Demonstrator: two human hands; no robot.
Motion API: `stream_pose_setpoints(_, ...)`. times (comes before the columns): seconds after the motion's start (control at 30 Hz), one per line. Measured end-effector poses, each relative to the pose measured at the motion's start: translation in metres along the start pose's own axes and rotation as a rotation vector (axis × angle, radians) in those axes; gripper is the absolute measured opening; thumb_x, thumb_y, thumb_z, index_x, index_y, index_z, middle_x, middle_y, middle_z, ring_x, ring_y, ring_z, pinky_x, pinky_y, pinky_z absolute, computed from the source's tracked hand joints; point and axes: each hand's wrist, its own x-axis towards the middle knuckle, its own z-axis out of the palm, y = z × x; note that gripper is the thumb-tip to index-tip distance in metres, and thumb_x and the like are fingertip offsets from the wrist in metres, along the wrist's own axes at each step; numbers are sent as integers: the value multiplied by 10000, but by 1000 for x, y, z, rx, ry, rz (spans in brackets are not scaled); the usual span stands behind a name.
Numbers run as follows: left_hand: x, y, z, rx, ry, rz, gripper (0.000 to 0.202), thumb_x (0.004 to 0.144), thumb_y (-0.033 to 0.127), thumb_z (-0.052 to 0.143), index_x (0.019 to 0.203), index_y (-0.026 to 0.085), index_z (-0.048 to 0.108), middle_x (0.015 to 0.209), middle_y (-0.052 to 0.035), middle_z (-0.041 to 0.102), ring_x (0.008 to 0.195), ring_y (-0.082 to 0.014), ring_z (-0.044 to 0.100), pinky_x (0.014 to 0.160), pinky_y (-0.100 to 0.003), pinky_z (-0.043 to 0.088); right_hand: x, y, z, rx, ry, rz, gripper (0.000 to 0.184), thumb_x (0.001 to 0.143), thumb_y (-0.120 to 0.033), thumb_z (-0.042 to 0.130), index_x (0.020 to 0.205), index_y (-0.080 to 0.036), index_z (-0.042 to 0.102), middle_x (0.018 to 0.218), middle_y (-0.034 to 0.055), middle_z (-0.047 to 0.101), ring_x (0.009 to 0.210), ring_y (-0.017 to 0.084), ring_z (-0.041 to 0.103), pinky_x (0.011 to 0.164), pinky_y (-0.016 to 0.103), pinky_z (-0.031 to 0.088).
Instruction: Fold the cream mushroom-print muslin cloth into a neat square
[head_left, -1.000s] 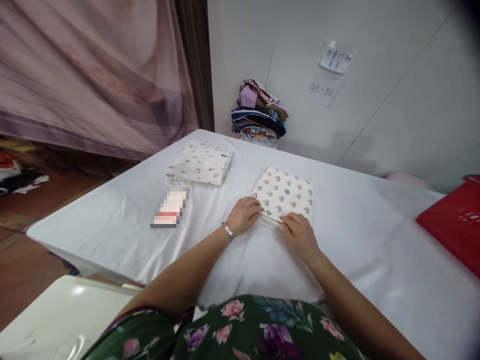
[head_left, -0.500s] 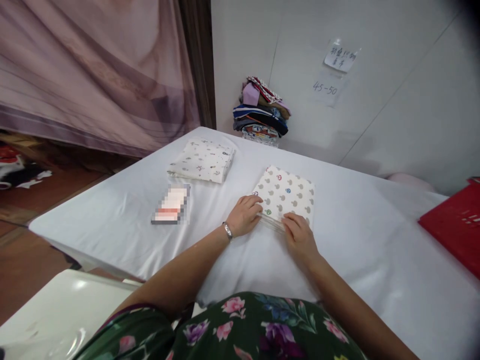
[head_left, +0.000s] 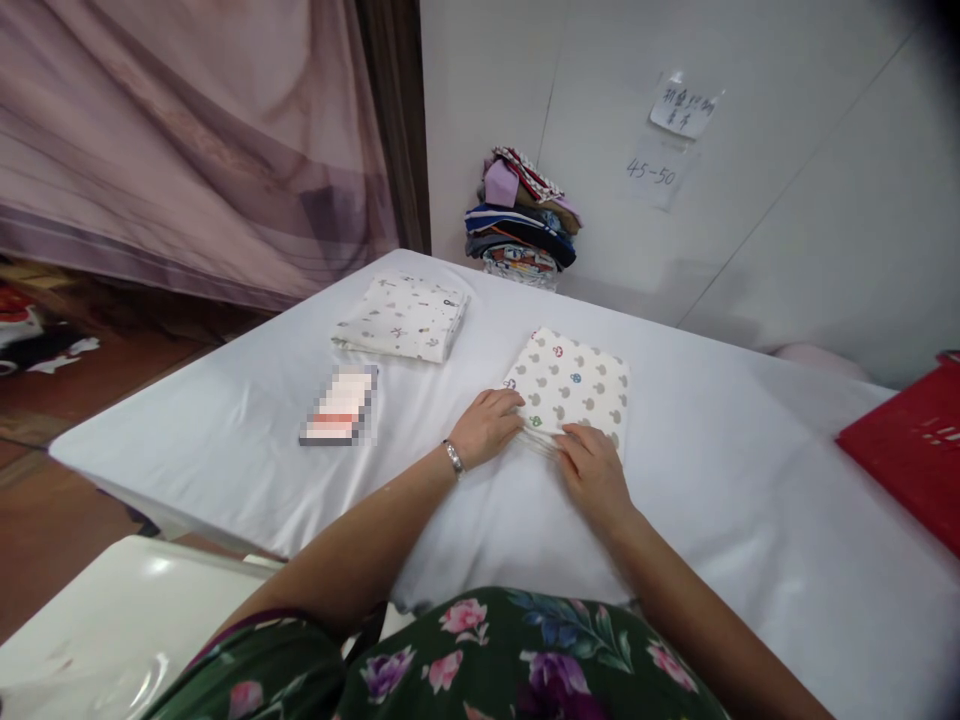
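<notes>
A folded white cloth with grey and coloured mushroom prints (head_left: 574, 385) lies on the white-covered table (head_left: 735, 450) in front of me. My left hand (head_left: 486, 425), with a bracelet at the wrist, curls its fingers around the cloth's near left corner. My right hand (head_left: 592, 468) pinches the near edge of the same cloth, fingers closed on the layers.
A second folded patterned cloth (head_left: 401, 318) lies at the far left of the table. A blurred flat object (head_left: 339, 405) sits nearer. A pile of coloured clothes (head_left: 523, 222) stands at the wall. A red basket (head_left: 911, 450) is at the right, a white chair (head_left: 112, 620) at lower left.
Both hands stay on the cloth's near edge; my right hand has shifted slightly left along it. The view has shifted a little.
</notes>
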Motion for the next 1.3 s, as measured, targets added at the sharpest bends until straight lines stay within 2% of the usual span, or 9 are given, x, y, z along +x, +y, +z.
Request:
stream_pose_setpoints(0.27,3,3,2,-18,50,-41,194,876,160,372,799,159,550,1022,-80,577,1031,-185,487,886,-356,394,4,-1,4,-38,10,8,187,882,-222,447,948,-200,620,993,56,587,916,204,494,793,352,380)
stream_pose_setpoints(0.53,3,2,3,-39,40,-78,132,853,136,408,802,158,528,904,-66,599,916,-169,525,828,-343,402,4,1,5,-5,58,2,215,888,-185,416,951,-187,622,975,61,603,892,191,512,787,345,393)
stream_pose_setpoints(0.63,2,5,1,-32,55,-70,149,864,161,409,819,167,551,946,-63,601,955,-168,519,850,-347,397,5,4,7,28,67,16,214,888,-185,413,950,-185,617,961,61,609,881,189,526,784,342,412)
stream_pose_setpoints(0.83,1,15,3,-14,53,27,152,856,228,469,831,193,615,1163,-60,548,1156,-198,418,964,-376,342,7,5,9,35,70,13,219,889,-178,395,934,-184,609,944,61,618,872,191,540,782,343,436)
stream_pose_setpoints(1.07,2,17,7,16,-4,11,120,815,224,533,899,195,613,1205,-68,535,1207,-216,385,983,-399,337,9,3,7,52,81,33,224,893,-179,383,931,-191,604,941,62,621,866,194,549,778,351,445)
stream_pose_setpoints(1.17,1,17,5,26,36,-1,112,829,192,500,848,184,611,1208,-77,535,1223,-213,372,982,-412,337,9,2,5,79,101,66,226,897,-188,376,936,-193,598,951,65,618,884,196,549,782,354,449)
stream_pose_setpoints(1.3,0,18,6,45,8,81,190,849,160,455,768,184,626,1203,-72,542,1235,-211,360,991,-407,324,9,1,5,82,100,80,216,897,-187,379,932,-189,593,950,65,616,881,191,548,775,343,449)
